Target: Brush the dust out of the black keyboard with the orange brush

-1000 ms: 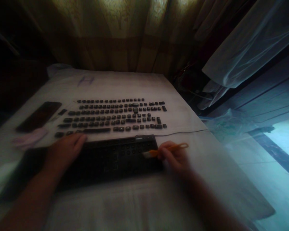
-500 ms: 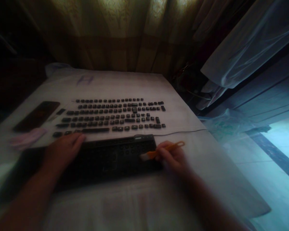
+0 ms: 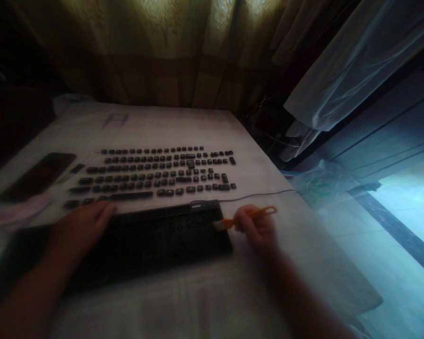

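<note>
A black keyboard base [image 3: 194, 245] with its keycaps off lies across the near part of the table. My left hand [image 3: 81, 226] grips its far edge toward the left, fingers over the edge, though blur hides the fingertips. In my right hand [image 3: 256, 228] is a small orange-handled brush [image 3: 229, 222], pinched by the handle. Its pale bristles are at the right end of the keyboard, over the number-pad area; whether they touch is hard to tell. Beyond the keyboard, loose black keycaps [image 3: 137, 179] lie in several rows, with the long space bar [image 3: 132, 195] nearest.
A dark phone [image 3: 38, 176] and a pink cloth [image 3: 23, 211] lie at the left of the white-covered table [image 3: 183, 127]. The keyboard's cable [image 3: 257, 194] runs off the right edge. A clear plastic bag [image 3: 318, 183] is beyond that edge, and a curtain [image 3: 155, 61] hangs behind.
The brush has shifted right relative to the keyboard, from over the number-pad area toward its right edge. My left hand keeps its place on the keyboard. The whole view has swung slightly.
</note>
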A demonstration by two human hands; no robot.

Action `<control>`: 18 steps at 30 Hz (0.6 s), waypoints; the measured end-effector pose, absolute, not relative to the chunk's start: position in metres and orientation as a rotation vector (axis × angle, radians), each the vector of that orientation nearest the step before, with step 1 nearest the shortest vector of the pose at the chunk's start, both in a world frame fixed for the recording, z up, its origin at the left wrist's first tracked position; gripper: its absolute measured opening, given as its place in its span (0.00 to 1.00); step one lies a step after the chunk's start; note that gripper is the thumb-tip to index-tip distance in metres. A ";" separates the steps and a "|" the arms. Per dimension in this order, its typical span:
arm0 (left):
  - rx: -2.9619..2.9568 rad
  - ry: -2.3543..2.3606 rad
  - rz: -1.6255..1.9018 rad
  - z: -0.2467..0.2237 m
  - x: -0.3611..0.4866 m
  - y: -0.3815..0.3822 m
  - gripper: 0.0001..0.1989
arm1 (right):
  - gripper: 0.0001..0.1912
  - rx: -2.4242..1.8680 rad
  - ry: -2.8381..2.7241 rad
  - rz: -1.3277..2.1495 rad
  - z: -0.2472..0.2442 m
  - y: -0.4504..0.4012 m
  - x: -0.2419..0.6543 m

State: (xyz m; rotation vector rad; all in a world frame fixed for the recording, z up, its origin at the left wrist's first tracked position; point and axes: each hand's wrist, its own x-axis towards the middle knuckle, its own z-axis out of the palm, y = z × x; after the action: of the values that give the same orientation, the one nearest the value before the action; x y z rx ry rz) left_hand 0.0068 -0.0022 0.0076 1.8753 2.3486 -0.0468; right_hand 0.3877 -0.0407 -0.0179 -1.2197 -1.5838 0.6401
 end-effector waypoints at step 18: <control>1.857 2.348 -0.099 0.010 0.016 -0.001 0.24 | 0.13 -1.208 -1.684 0.610 -0.018 -0.044 0.389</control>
State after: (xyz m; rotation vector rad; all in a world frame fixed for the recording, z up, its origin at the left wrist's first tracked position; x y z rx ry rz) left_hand 0.0158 -0.0011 0.0096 1.8573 2.3483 -0.0986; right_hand 0.3894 -0.0436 -0.0178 -1.2081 -1.6844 0.6102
